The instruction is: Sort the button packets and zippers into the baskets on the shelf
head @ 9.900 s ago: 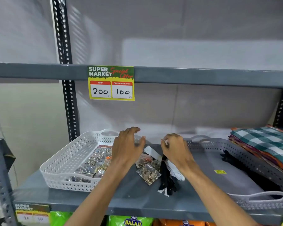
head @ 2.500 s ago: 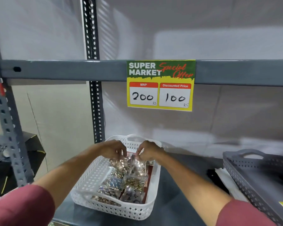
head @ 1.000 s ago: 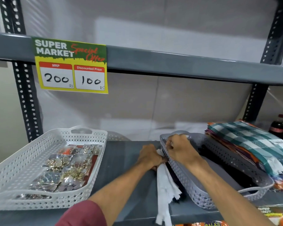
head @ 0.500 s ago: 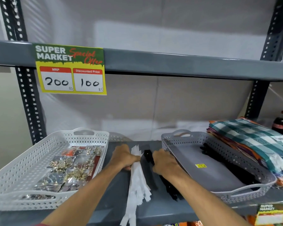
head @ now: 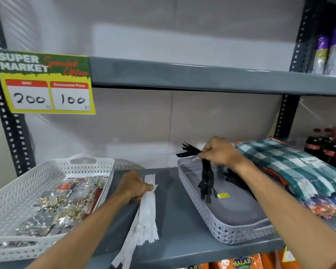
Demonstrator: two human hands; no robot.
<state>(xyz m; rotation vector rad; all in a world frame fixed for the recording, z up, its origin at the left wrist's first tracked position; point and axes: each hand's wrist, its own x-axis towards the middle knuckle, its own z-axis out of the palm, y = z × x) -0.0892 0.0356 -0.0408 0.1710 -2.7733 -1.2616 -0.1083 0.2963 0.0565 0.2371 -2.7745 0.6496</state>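
My right hand (head: 219, 152) grips black zippers (head: 207, 177) dangling over the grey basket (head: 204, 214); my left hand (head: 133, 186) clutches white zippers (head: 145, 216) on the shelf (head: 175, 239). Their ends run past the frame's bottom edge. The button packets (head: 62, 204) in the white basket (head: 14, 199) blur together.

Button packets (head: 62, 202) in left basket (head: 12, 206), zippers (head: 145, 212) on shelf (head: 173, 220) between baskets

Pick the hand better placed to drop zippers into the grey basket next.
Right. The right hand already holds the bunch of black zippers above the grey perforated plastic basket. The left hand grips the white zippers lying on the shelf outside it.
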